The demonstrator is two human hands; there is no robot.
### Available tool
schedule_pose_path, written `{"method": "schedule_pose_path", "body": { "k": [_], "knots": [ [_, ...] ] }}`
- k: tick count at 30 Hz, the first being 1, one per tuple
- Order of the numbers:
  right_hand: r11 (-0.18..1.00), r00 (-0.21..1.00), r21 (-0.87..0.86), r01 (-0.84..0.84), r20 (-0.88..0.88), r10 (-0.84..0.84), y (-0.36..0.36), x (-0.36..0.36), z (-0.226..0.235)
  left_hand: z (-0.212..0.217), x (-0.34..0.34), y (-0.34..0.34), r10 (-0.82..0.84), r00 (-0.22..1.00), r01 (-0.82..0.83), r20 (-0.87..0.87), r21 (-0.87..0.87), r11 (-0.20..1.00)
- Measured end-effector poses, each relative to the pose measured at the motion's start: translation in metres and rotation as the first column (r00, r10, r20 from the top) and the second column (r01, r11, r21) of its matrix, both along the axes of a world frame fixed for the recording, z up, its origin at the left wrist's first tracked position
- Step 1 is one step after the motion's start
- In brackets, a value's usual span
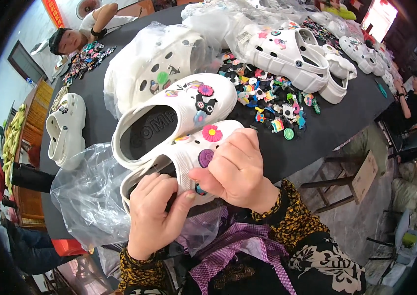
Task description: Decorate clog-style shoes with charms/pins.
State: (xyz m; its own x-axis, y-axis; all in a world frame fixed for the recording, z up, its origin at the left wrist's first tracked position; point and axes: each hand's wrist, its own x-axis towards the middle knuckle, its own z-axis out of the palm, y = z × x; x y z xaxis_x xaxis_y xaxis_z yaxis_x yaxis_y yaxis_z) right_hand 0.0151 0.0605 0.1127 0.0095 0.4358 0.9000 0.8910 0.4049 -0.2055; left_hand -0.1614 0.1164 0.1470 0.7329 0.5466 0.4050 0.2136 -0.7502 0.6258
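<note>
Left hand (pixel 152 214): fingers clenched around the heel end of the near white clog (pixel 189 155), thumb pressed against its side.
Right hand (pixel 235 169): fingers curled over the toe half of the same clog, grasping it from above, fingertips beside the purple round charm (pixel 205 158).
Near white clog: one, held at the front edge of the dark surface (pixel 95 123), partly over the person's lap; three charms on it show clearly: a pink flower (pixel 212 133), the purple round one and a small one by the opening.
Second white clog (pixel 174 115): one, just behind and touching the held clog, opening up, several charms on its toe.
Clear plastic bag (pixel 88 194): one, crumpled, at the left of the hands.
Bagged white clogs (pixel 157 64): one pair in clear wrap, further back.
Lone clog (pixel 66 130): one, at the left end of the surface.
Loose charms (pixel 267 96): one large heap, too many to count, right of the clogs.
Other clogs (pixel 289 51): several beyond the heap.
Other people: two seated at the far corners.
</note>
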Motion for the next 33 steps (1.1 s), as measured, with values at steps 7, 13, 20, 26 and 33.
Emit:
{"method": "schedule_pose_path", "body": {
  "k": [7,13,20,26,33],
  "knots": [
    [0.997,1.0,0.074,-0.004,0.012,0.003,-0.007,0.002,-0.005,0.003,0.0,-0.001,0.022,1.0,-0.022,0.006,0.02,1.0],
    [0.989,0.958,0.013,-0.146,-0.249,0.144,-0.003,0.014,-0.004,0.001,0.0,0.001,0.013,1.0,-0.013,-0.003,0.009,1.0],
    [0.975,0.983,-0.177,-0.138,-0.143,0.113,0.013,0.01,0.009,-0.004,0.003,0.002,0.007,1.0,-0.007,-0.009,0.01,1.0],
    [0.979,0.993,-0.172,-0.108,-0.063,0.098,0.025,0.006,0.013,0.0,0.0,0.0,0.021,1.0,-0.021,0.0,0.009,1.0],
    [0.974,0.998,-0.217,-0.059,-0.027,0.054,0.026,0.003,0.015,0.0,0.001,0.0,0.021,1.0,-0.021,0.003,0.009,1.0]
  ]
}}
